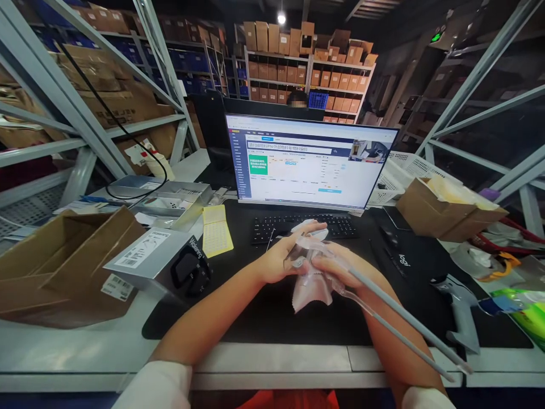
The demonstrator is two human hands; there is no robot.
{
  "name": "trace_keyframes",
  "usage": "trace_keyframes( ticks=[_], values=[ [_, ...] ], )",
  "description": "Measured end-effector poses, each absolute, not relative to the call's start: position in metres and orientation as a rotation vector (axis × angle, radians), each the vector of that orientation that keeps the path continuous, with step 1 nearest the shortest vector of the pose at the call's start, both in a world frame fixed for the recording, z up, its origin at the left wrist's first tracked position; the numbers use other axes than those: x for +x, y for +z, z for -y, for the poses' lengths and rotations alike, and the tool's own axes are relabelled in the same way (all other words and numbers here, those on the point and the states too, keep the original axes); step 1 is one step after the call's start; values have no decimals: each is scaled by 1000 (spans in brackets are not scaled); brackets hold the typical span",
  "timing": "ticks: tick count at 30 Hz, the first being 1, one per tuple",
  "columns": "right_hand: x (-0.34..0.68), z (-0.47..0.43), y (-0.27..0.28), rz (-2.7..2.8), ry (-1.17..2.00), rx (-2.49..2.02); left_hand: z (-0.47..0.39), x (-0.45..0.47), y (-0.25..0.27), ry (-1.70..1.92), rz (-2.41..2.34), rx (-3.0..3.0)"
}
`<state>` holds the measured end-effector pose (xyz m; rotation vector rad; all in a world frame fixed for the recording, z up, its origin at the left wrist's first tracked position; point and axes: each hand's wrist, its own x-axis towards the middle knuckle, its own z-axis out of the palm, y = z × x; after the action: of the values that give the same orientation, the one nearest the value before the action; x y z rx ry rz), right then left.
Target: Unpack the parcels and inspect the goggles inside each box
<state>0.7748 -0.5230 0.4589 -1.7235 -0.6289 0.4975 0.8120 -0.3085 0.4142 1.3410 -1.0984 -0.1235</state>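
Plastic wrapper: You have this crumpled, pale plastic wrapper up in front of the keyboard, over the black desk mat, its jagged edge hanging down.
Left hand: Your left hand is partly curled, thumb against the plastic and fingers reaching along its far side.
Right hand: Your right hand is closed around the other side, thumb pressing in; you cannot see most of its fingertips.
Grey strips: Two long, thin grey strips run from the plastic across your right forearm to the desk's front edge; strap or tubing, you cannot tell.
Done: The wrapper is lifted and gripped from both sides.
Left to do: By the look of it, the plastic is not yet smoothed or set down, nor the strips gathered; its contents are hidden.
Screen: The lit monitor stands behind the keyboard, which your hands partly cover.
Left side: Yellow label sheet, silver Wokening box, open cardboard carton.
Right side: Mouse and barcode scanner.
In the way: The strips' loose ends hang near the scanner and could snag on it.
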Motion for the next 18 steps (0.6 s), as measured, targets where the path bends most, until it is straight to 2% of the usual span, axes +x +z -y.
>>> trace_keyframes(
  ticks=[5, 11, 18],
  values=[
    [777, 535, 465, 799, 652, -1753, 301, 813, 422, 60, 1065, 1320],
    [772, 517, 457, 660, 536, -1593, 315, 801, 420, -151, 1124, 1376],
    [784, 534, 452, 565, 704, -1566, 295, 807, 434, 263, 1164, 1421]
  ],
)
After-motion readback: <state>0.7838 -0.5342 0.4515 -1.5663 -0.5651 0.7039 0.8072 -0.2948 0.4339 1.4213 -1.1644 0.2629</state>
